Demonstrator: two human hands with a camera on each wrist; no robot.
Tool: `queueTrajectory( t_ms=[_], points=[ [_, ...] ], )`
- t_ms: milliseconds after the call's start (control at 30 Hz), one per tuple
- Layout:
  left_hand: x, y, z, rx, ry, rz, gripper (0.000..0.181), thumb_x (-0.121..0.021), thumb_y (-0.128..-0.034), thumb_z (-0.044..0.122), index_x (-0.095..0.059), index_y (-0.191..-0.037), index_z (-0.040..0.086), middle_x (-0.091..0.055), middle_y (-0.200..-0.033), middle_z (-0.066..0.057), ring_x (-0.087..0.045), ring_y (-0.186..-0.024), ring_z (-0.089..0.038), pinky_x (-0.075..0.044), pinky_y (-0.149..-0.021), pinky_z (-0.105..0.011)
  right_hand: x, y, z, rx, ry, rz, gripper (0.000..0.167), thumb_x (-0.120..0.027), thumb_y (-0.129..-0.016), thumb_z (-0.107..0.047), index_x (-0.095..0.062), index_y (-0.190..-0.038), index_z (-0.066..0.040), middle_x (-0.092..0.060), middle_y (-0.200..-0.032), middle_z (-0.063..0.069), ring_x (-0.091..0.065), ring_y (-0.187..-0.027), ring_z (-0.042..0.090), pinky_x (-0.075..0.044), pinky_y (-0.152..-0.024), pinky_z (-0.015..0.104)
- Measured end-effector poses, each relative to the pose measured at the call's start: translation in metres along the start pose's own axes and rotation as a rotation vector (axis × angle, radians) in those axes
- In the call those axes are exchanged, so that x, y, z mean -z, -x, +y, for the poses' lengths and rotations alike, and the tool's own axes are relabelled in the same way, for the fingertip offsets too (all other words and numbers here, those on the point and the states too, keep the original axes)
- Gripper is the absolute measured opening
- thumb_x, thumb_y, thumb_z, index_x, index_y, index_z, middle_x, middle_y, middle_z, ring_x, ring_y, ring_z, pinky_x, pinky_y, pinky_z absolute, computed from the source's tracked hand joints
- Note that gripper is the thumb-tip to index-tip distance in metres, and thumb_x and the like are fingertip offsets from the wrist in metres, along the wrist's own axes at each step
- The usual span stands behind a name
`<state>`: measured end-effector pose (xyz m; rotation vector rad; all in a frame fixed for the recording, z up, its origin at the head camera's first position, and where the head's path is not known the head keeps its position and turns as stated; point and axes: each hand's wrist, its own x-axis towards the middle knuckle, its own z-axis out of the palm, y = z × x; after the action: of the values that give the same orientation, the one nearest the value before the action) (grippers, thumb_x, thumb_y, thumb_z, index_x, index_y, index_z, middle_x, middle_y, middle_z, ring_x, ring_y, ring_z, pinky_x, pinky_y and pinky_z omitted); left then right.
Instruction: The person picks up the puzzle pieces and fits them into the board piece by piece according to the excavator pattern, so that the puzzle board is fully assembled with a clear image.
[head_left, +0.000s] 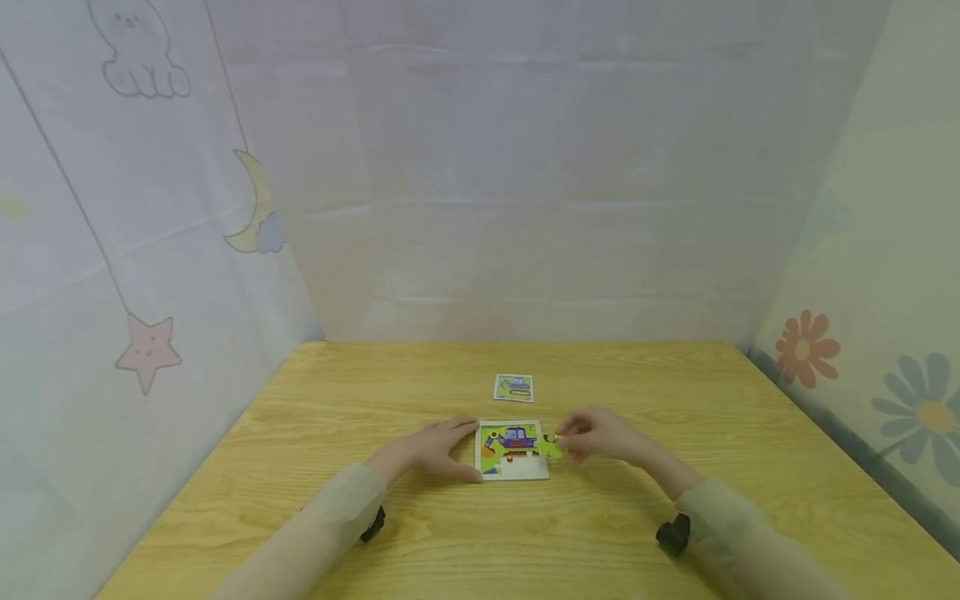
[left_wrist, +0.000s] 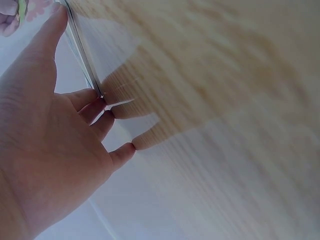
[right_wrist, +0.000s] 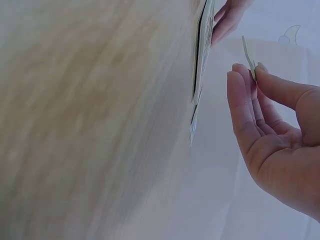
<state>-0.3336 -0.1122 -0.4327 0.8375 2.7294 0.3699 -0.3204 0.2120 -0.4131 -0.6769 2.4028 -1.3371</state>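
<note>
A jigsaw puzzle board (head_left: 531, 469) with a pale rim lies on the table, its picture a blue and purple digger on green. Bare white shows along its lower right part. My left hand (head_left: 438, 450) rests at the board's left side, thumb at the near corner and fingertips at the far one; in the left wrist view the fingers (left_wrist: 102, 125) are extended against its edge. Just off the board's right side, my right hand (head_left: 600, 435) pinches a green puzzle piece (head_left: 552, 448) between thumb and fingers. The right wrist view shows that piece (right_wrist: 248, 57) edge-on, raised above the table.
Behind the board lies a small picture card (head_left: 514, 387) with a similar digger. The wooden table (head_left: 375, 375) meets a plain cloth backdrop at its far edge, with printed cloth walls left and right. Black devices (head_left: 673, 533) sit at both wrists.
</note>
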Motion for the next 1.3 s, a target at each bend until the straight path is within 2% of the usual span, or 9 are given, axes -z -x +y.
queueTrajectory(
  t_ms=[333, 600, 933, 1067, 1300],
  points=[
    [0.001, 0.0, 0.0, -0.005, 0.002, -0.005, 0.094, -0.059, -0.0797, 0.065, -0.023, -0.15, 0.014, -0.022, -0.156, -0.007, -0.024, -0.141, -0.032, -0.018, -0.114, -0.054, -0.015, -0.016, -0.01, 0.005, -0.006, -0.013, 0.027, -0.068, -0.086, -0.021, -0.061, -0.101, 0.001, -0.066, -0.086, 0.014, -0.065, -0.072, 0.021, -0.058, -0.066, 0.039],
    [0.003, 0.0, 0.001, -0.001, 0.01, -0.009, 0.093, -0.06, -0.0803, 0.063, -0.023, -0.15, 0.014, -0.022, -0.156, -0.007, -0.023, -0.141, -0.033, -0.018, -0.114, -0.055, -0.024, -0.024, -0.017, -0.002, -0.007, -0.022, 0.025, -0.07, -0.084, -0.022, -0.062, -0.097, -0.001, -0.066, -0.083, 0.007, -0.065, -0.069, 0.019, -0.058, -0.066, 0.038],
    [0.003, 0.002, 0.002, 0.012, 0.022, -0.017, 0.093, -0.06, -0.0803, 0.063, -0.023, -0.15, 0.014, -0.021, -0.156, -0.007, -0.023, -0.141, -0.035, -0.018, -0.114, -0.056, -0.036, -0.033, -0.019, -0.02, -0.003, -0.03, 0.022, -0.068, -0.087, -0.022, -0.062, -0.095, -0.003, -0.065, -0.081, 0.007, -0.062, -0.065, 0.015, -0.057, -0.06, 0.036],
    [0.002, 0.001, 0.001, 0.005, 0.021, -0.014, 0.093, -0.059, -0.0803, 0.064, -0.023, -0.15, 0.013, -0.022, -0.156, -0.007, -0.024, -0.141, -0.035, -0.019, -0.114, -0.055, -0.039, -0.036, -0.021, -0.019, 0.02, -0.036, 0.02, -0.067, -0.087, -0.023, -0.063, -0.093, -0.004, -0.064, -0.076, 0.005, -0.06, -0.061, 0.014, -0.057, -0.058, 0.037],
    [0.001, 0.0, -0.001, -0.001, 0.019, -0.007, 0.094, -0.059, -0.0796, 0.065, -0.024, -0.15, 0.013, -0.022, -0.155, -0.007, -0.025, -0.141, -0.034, -0.02, -0.114, -0.055, -0.042, -0.041, -0.021, -0.028, 0.07, -0.04, 0.016, -0.067, -0.087, -0.023, -0.065, -0.089, -0.007, -0.066, -0.074, 0.002, -0.058, -0.058, 0.012, -0.054, -0.053, 0.03]
  ],
)
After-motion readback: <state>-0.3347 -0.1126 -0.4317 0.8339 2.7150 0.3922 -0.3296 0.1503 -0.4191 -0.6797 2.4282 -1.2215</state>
